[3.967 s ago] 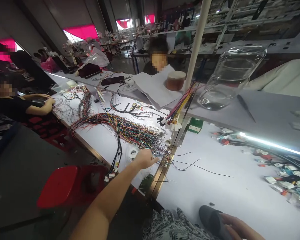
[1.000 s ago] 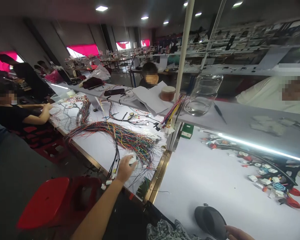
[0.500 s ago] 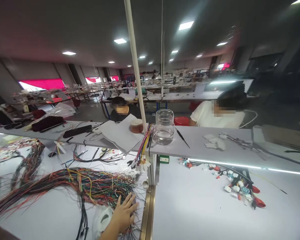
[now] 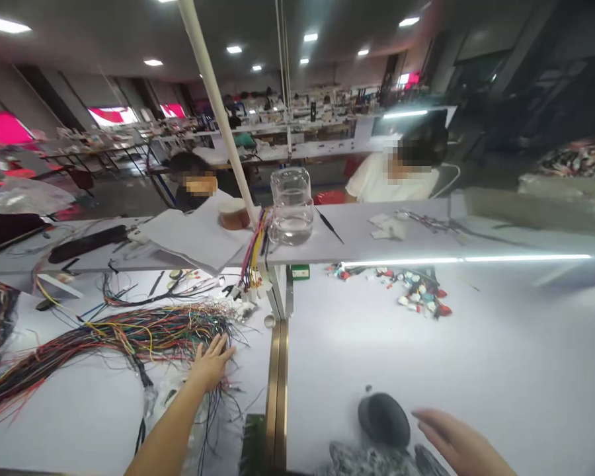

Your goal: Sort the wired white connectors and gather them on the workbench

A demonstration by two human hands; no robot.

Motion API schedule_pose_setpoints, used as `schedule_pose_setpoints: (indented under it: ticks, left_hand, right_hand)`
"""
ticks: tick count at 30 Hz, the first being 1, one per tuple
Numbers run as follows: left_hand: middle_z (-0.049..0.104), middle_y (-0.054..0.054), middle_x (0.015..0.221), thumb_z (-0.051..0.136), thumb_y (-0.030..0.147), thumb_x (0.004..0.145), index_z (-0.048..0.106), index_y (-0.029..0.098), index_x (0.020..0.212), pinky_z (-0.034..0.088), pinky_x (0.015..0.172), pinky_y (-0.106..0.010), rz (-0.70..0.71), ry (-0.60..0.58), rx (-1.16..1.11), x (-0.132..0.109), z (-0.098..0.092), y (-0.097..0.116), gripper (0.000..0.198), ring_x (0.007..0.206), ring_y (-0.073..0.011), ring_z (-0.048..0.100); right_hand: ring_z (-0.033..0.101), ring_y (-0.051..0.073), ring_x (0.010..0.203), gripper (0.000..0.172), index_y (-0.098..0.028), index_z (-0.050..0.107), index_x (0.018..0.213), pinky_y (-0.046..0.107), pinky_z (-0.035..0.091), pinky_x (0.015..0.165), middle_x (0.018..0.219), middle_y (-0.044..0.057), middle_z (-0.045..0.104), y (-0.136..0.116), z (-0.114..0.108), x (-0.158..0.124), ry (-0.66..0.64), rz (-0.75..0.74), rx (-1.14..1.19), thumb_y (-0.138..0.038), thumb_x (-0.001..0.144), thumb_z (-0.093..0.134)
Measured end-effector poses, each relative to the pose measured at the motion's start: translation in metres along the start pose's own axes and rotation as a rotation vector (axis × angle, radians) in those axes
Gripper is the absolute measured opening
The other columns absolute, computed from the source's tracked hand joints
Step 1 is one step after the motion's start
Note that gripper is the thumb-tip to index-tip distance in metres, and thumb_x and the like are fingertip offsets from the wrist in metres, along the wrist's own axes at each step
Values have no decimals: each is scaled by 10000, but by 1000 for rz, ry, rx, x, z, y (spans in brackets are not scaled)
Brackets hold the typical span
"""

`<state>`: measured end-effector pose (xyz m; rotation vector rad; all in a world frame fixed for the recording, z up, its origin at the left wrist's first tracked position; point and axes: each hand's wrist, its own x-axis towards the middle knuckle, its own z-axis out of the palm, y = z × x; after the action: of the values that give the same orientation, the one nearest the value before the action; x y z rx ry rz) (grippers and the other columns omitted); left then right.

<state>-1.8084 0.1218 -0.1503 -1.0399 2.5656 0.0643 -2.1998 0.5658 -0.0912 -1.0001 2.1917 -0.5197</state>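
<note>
My left hand lies with spread fingers on the right end of a long bundle of multicoloured wires. Thin black wires hang down below that hand. At the lower right, my right hand has its fingers stretched out, slightly blurred, with nothing visible in it. Just left of it is a dark round object on the white tabletop, with a patterned grey item at the bottom edge. A clear plastic wrapping is partly hidden by my left forearm.
A raised shelf crosses the view, bearing a glass jar, papers and tweezers. A pole rises behind it. Connectors lie below the shelf. People sit beyond. A metal strip divides the table.
The view has shifted right and down. My right hand, the dark round object and the patterned item have come into view. My left hand stays on the wire ends.
</note>
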Motion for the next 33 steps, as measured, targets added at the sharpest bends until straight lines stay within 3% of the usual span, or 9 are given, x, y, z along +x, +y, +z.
schedule_pose_setpoints:
  ticks: [5,9,12,15,20,23,26,30,33]
  left_hand:
    - [373,-22,1475,364,250,901,556,285,1263,166,1128,-521,249,-48,-117,-25,14,23,411,1392,-212,274]
    - [388,-78,1463,433,419,904,624,203,1116,138,1140,-512,253,-32,-124,-51,16,15,358,1384,-240,286]
    - [415,-65,1447,476,244,874,661,211,1004,99,1147,-505,270,-12,-131,-64,18,12,229,1388,-238,281]
    - [431,-23,1439,412,86,839,644,275,1108,125,1140,-511,254,4,-164,-72,24,18,402,1380,-221,302]
    - [528,-35,1350,455,116,813,706,270,982,208,1105,-562,154,26,-255,-83,21,36,339,1313,-269,399]
    - [575,-69,1280,452,243,878,703,223,943,210,1111,-547,102,111,-302,-83,4,59,260,1248,-268,454]
    - [571,-99,1239,398,271,917,628,178,1121,316,1078,-418,109,173,-340,-70,-11,97,322,1165,-223,500]
    - [443,-112,1368,442,152,857,521,178,1285,378,1002,-350,128,120,-371,-40,-15,152,435,1188,-240,469]
    - [449,-123,1345,449,102,843,586,145,1172,400,955,-365,93,69,-393,-21,-11,174,359,1157,-248,475]
  right_hand:
    - [620,237,1006,424,-250,608,1141,392,513,879,1144,58,653,-27,-7,-8,-36,-36,-9,-469,886,350]
    - [549,225,1126,465,-277,466,1305,380,498,920,1287,66,549,-32,-4,-15,1,-136,-14,-454,880,400]
    - [352,233,1335,625,-354,302,1416,414,388,1074,1476,20,336,-34,1,-17,-8,-184,-84,-447,831,502]
    - [228,249,1401,755,-393,239,1442,424,331,1117,1544,-9,176,-39,10,-13,-69,-202,-150,-403,769,580]
    - [225,250,1399,789,-392,274,1438,406,308,1131,1544,-6,170,-45,33,1,-124,-284,-250,-329,725,607]
    - [265,268,1373,741,-370,340,1416,420,319,1121,1511,18,243,-42,45,7,-85,-297,-298,-312,724,599]
    - [297,275,1348,711,-363,364,1403,431,335,1109,1484,29,281,-34,52,11,-47,-328,-304,-311,731,589]
    - [314,279,1338,706,-369,353,1406,447,335,1109,1472,26,299,-21,57,14,-32,-375,-294,-331,741,585]
    - [331,286,1334,703,-382,358,1402,448,344,1105,1468,20,316,-14,62,17,-17,-390,-289,-347,740,594]
